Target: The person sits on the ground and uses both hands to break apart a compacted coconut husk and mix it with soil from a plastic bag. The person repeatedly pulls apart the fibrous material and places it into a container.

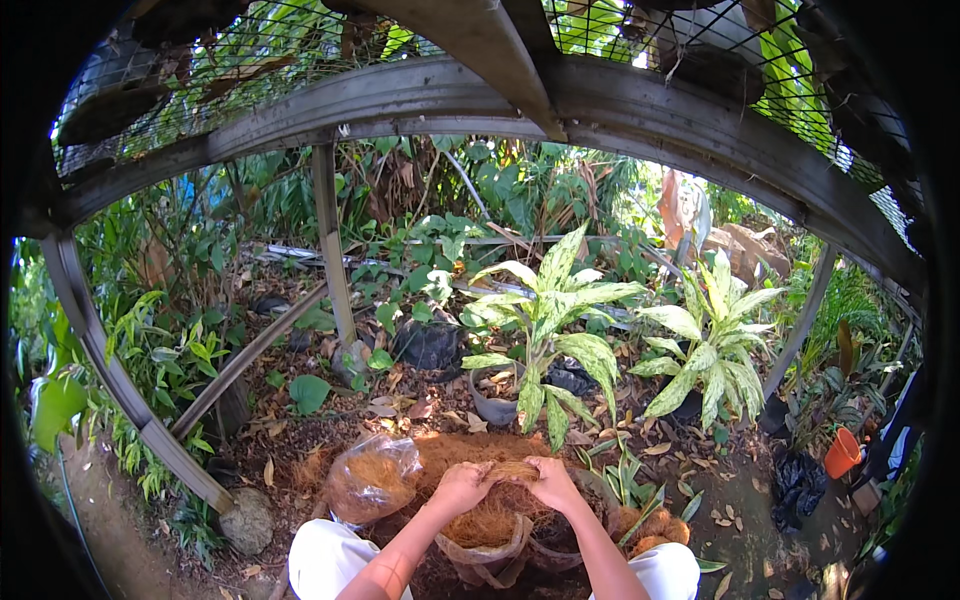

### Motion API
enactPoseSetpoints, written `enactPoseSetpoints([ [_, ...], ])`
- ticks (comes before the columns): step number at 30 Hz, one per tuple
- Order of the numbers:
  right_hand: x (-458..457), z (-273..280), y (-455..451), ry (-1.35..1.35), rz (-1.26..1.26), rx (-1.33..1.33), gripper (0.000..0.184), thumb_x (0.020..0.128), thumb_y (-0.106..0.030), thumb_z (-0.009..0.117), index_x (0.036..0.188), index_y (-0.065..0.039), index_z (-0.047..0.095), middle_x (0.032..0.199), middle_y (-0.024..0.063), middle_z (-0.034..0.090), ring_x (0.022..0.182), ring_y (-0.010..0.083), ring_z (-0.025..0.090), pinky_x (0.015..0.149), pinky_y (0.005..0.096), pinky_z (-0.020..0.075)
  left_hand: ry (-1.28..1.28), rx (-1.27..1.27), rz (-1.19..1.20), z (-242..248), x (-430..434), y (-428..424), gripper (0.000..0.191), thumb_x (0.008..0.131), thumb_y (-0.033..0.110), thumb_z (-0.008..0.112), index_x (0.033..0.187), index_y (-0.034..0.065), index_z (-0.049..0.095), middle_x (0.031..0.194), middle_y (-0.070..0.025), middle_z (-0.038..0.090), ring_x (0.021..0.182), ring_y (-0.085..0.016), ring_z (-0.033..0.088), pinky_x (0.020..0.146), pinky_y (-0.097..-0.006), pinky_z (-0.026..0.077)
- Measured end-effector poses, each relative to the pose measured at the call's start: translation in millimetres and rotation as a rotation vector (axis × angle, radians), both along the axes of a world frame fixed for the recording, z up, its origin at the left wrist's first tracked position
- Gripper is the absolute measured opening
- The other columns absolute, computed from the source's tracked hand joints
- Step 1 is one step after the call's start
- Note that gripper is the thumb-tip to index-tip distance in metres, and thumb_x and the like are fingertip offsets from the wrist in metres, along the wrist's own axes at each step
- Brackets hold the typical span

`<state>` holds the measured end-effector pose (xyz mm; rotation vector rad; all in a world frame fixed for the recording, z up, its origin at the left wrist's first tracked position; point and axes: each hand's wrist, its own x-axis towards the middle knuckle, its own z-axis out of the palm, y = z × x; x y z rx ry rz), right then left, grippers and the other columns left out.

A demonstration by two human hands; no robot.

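Between my two hands is a clump of brown coir fibre. My left hand grips its left end and my right hand its right end. Just below them stands a translucent plastic bag, open at the top, with loose coir fibre in it. A second bag with dark contents is beside it, partly hidden by my right forearm. To the left lies a clear plastic bag stuffed with coir. Brown, soil-like material is spread on the ground behind my hands.
Two variegated dieffenbachia plants stand ahead, one beside a grey pot. Coconut husk pieces lie near my right knee. An orange pot and a black plastic bag are at far right. A metal frame arches overhead.
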<state>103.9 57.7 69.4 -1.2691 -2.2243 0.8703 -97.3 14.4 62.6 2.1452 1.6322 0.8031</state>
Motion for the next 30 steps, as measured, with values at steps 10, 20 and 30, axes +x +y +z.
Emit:
enactPoseSetpoints([
  [10, 10.1, -17.2, 7.5, 0.501, 0.040, -0.129, 0.037, 0.074, -0.012, 0.075, 0.106, 0.003, 0.061, 0.095, 0.0102, 0.067, 0.084, 0.0143, 0.061, 0.078, 0.0280, 0.0471, -0.484, -0.081, -0.128, -12.0, -4.1, 12.3, 0.042, 0.083, 0.023, 0.068, 0.110, -0.0071, 0.057, 0.106, -0.0177, 0.065, 0.097, -0.023, 0.061, 0.088, -0.0321, 0.045],
  [20, 7.4, -20.5, 5.8, 0.560, -0.002, -0.249, 0.036, 0.078, -0.006, 0.071, 0.110, 0.003, 0.058, 0.101, 0.0067, 0.065, 0.089, 0.0144, 0.059, 0.081, 0.0284, 0.0461, -0.561, -0.034, -0.137, -13.0, 6.6, 7.4, 0.032, 0.082, 0.016, 0.067, 0.109, 0.0002, 0.059, 0.102, -0.0144, 0.066, 0.091, -0.023, 0.062, 0.083, -0.0314, 0.047],
  [30, 2.8, -3.1, -8.3, 0.155, -0.037, 0.107, 0.033, 0.075, -0.010, 0.071, 0.105, 0.000, 0.060, 0.093, 0.0176, 0.066, 0.082, 0.0249, 0.065, 0.077, 0.0313, 0.0473, -0.402, -0.088, -0.133, -7.6, 11.1, 0.4, 0.038, 0.083, 0.026, 0.066, 0.112, 0.0025, 0.058, 0.104, -0.0179, 0.064, 0.095, -0.032, 0.061, 0.084, -0.0367, 0.047],
])
